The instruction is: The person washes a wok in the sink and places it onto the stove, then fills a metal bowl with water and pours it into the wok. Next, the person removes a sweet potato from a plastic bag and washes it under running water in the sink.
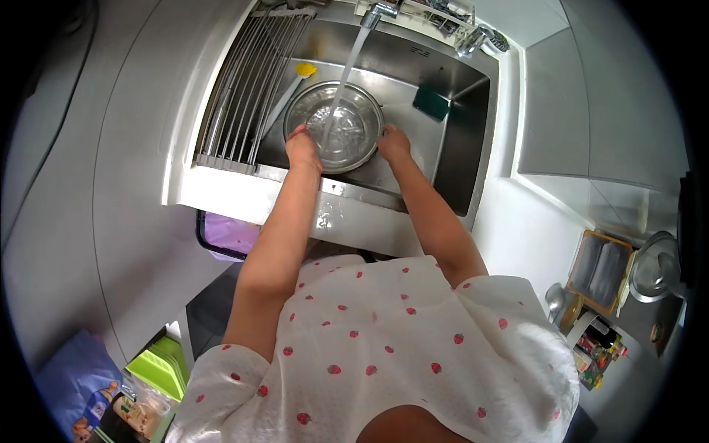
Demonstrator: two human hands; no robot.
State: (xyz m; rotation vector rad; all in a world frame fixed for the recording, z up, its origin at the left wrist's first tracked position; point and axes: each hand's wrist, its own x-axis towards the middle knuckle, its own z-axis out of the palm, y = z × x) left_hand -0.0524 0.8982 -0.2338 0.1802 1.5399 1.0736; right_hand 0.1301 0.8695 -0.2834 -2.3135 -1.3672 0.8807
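A round stainless steel basin (pixel 365 145) sits in the sink (pixel 402 159), with water in it. A stream from the faucet (pixel 375 13) falls into the basin and ripples the surface. My left hand (pixel 303 149) is closed on the basin's near left rim, its fingertips partly hidden. On the right rim, my right hand (pixel 394 143) has its fingers curled around the edge. Left of the basin lies a dish brush (pixel 304 70) with a yellow head and a white handle. A dark green scouring pad (pixel 430 103) rests at the sink's right side.
A metal roll-up drying rack (pixel 251 88) covers the sink's left part. White counter (pixel 509 229) runs along the right, with a container of condiments (pixel 598 347) and a metal lid (pixel 656 267) farther along. Green plastic bins (pixel 159 369) stand at lower left.
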